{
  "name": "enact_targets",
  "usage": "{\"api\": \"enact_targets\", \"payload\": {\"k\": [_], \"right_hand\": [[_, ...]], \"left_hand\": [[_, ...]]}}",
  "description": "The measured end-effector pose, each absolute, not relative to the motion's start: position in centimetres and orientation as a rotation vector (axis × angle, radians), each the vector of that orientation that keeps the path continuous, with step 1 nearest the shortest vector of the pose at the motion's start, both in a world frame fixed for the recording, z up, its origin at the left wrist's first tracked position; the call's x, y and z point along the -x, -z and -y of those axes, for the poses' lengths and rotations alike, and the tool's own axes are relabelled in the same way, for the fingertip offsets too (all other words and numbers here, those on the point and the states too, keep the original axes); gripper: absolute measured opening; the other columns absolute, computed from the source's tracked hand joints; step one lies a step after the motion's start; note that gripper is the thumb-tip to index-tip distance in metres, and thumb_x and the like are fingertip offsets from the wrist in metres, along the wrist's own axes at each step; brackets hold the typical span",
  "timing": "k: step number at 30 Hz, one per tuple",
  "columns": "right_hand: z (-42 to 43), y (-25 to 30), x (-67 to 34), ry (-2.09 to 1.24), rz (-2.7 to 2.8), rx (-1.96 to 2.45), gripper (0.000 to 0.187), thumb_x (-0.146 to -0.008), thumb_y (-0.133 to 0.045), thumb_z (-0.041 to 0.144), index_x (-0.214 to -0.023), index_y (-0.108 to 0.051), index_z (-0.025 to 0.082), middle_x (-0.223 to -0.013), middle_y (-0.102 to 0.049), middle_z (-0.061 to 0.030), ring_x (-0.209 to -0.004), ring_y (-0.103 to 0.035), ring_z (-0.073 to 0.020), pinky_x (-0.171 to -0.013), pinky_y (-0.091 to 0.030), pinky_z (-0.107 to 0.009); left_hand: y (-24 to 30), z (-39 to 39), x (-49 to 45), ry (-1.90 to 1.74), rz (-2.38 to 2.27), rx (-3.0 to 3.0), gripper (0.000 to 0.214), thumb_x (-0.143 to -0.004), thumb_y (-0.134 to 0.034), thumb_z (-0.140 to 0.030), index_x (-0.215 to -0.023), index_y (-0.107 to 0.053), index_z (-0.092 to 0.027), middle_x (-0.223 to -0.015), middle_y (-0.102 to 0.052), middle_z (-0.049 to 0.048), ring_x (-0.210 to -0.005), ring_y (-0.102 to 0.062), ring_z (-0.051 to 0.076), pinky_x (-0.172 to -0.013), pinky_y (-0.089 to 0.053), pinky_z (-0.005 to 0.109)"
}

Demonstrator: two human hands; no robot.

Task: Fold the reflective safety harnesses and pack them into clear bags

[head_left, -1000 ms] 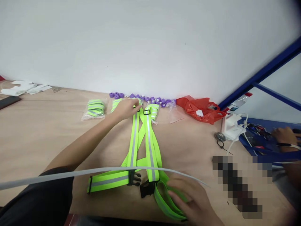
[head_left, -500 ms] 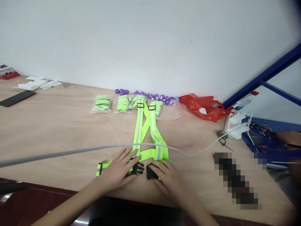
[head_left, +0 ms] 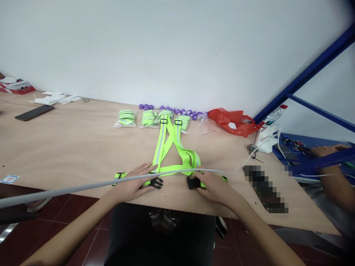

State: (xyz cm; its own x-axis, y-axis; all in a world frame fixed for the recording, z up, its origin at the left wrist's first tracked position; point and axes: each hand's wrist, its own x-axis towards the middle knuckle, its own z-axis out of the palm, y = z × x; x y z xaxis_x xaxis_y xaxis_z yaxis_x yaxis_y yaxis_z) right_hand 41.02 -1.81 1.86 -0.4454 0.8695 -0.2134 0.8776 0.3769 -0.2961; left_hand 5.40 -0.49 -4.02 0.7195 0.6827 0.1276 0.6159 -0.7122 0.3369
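A fluorescent yellow-green reflective harness (head_left: 159, 147) with grey stripes lies spread on the table, its shoulder straps crossing toward the wall. My left hand (head_left: 132, 185) rests on the left waist strap with its fingers stretched out. Just past those fingers, the pronged buckle half (head_left: 156, 183) points right. My right hand (head_left: 213, 186) has its fingers around the black socket buckle half (head_left: 192, 182) on the right waist strap. The two halves are apart, with bare tabletop between them. Part of each waist strap is hidden under my hands.
Bagged folded harnesses (head_left: 127, 117) and several purple caps (head_left: 166, 108) line the wall side. A red plastic bag (head_left: 234, 122) and a white power strip (head_left: 264, 138) are to the right. A grey cable (head_left: 83, 186) crosses the view. Another person's arm (head_left: 332, 177) is at far right.
My right hand has moved right with the socket buckle half, widening the gap between the halves. The right shoulder strap now bends more. The camera view has shifted too.
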Motion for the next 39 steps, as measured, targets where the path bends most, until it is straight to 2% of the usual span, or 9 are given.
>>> {"api": "enact_targets", "payload": {"k": [4, 10, 16, 23, 25, 30, 35, 37, 39], "right_hand": [[2.0, -2.0, -43.0, 0.765, -2.728, -1.743, 0.034, -0.079, -0.063, 0.015, -0.111, -0.069, 0.025, -0.116, -0.07, -0.0088, -0.102, -0.067, -0.0284, -0.085, -0.053, -0.039], [0.3, -1.1, -47.6, 1.388, -2.658, -1.977, 0.032, -0.081, -0.068, 0.031, -0.112, -0.068, 0.024, -0.107, -0.072, -0.0046, -0.094, -0.068, -0.0242, -0.081, -0.056, -0.036], [-1.4, 4.2, -52.3, 2.126, -2.663, -2.424, 0.06, -0.069, -0.079, 0.035, -0.126, -0.062, 0.028, -0.121, -0.068, -0.0062, -0.099, -0.067, -0.0232, -0.081, -0.059, -0.036], [1.4, 6.8, -53.1, 2.648, -2.131, -2.885, 0.045, -0.064, -0.078, 0.03, -0.109, -0.074, 0.029, -0.116, -0.072, -0.0041, -0.099, -0.069, -0.0261, -0.078, -0.061, -0.041], [1.7, 6.3, -52.9, 2.499, -2.11, -3.003, 0.038, -0.068, -0.077, 0.038, -0.104, -0.076, 0.027, -0.114, -0.075, -0.0058, -0.099, -0.07, -0.0278, -0.076, -0.061, -0.04], [1.7, 4.7, -51.8, 1.603, -2.364, -3.128, 0.042, -0.079, -0.069, 0.051, -0.106, -0.078, 0.019, -0.099, -0.078, -0.0096, -0.088, -0.073, -0.0279, -0.075, -0.06, -0.039], [1.9, 3.4, -49.3, 0.62, -2.943, -2.789, 0.034, -0.089, -0.058, 0.033, -0.117, -0.074, 0.023, -0.118, -0.075, -0.0088, -0.107, -0.07, -0.0275, -0.099, -0.055, -0.047], [1.8, 2.9, -48.4, 0.272, -3.092, -2.674, 0.031, -0.088, -0.058, 0.026, -0.114, -0.075, 0.026, -0.118, -0.075, -0.0076, -0.111, -0.069, -0.0272, -0.103, -0.052, -0.048], [1.6, 2.5, -47.6, 0.147, -3.136, -2.71, 0.032, -0.088, -0.057, 0.023, -0.115, -0.075, 0.027, -0.118, -0.075, -0.0075, -0.111, -0.068, -0.027, -0.102, -0.053, -0.048]], "left_hand": [[3.8, 0.7, -4.0, -0.382, -0.994, -2.591, 0.051, -0.1, -0.056, -0.046, -0.15, -0.05, -0.035, -0.157, -0.047, 0.002, -0.15, -0.036, 0.031, -0.121, -0.037, 0.05], [2.6, 1.0, -2.3, -0.43, -1.168, -2.343, 0.063, -0.093, -0.064, -0.054, -0.148, -0.051, -0.027, -0.153, -0.052, 0.0092, -0.14, -0.05, 0.032, -0.115, -0.044, 0.046], [2.5, 1.1, -0.7, -0.512, -1.356, -2.252, 0.054, -0.083, -0.072, -0.059, -0.125, -0.065, -0.025, -0.146, -0.059, 0.011, -0.133, -0.056, 0.035, -0.11, -0.049, 0.046], [3.2, 1.2, 0.0, -0.625, -1.378, -2.262, 0.039, -0.082, -0.073, -0.054, -0.111, -0.072, -0.028, -0.136, -0.066, 0.009, -0.125, -0.063, 0.035, -0.106, -0.052, 0.047], [3.2, 1.1, 0.2, -0.629, -1.372, -2.282, 0.037, -0.083, -0.071, -0.052, -0.112, -0.073, -0.029, -0.135, -0.067, 0.0083, -0.124, -0.063, 0.035, -0.105, -0.053, 0.046], [3.5, 1.0, 0.4, -0.666, -1.37, -2.304, 0.032, -0.086, -0.066, -0.05, -0.11, -0.074, -0.031, -0.132, -0.069, 0.0057, -0.12, -0.066, 0.033, -0.101, -0.056, 0.042], [3.7, 1.1, 0.3, -0.655, -1.345, -2.298, 0.026, -0.089, -0.063, -0.05, -0.103, -0.076, -0.032, -0.131, -0.069, 0.0022, -0.122, -0.064, 0.031, -0.103, -0.055, 0.042], [3.5, 1.3, 0.3, -0.662, -1.32, -2.284, 0.028, -0.088, -0.064, -0.051, -0.111, -0.073, -0.035, -0.135, -0.067, -0.0015, -0.124, -0.063, 0.032, -0.103, -0.054, 0.044], [2.7, 1.2, -0.1, -0.714, -1.316, -2.269, 0.043, -0.087, -0.066, -0.052, -0.127, -0.064, -0.038, -0.139, -0.065, -0.002, -0.124, -0.062, 0.033, -0.102, -0.055, 0.045]]}}
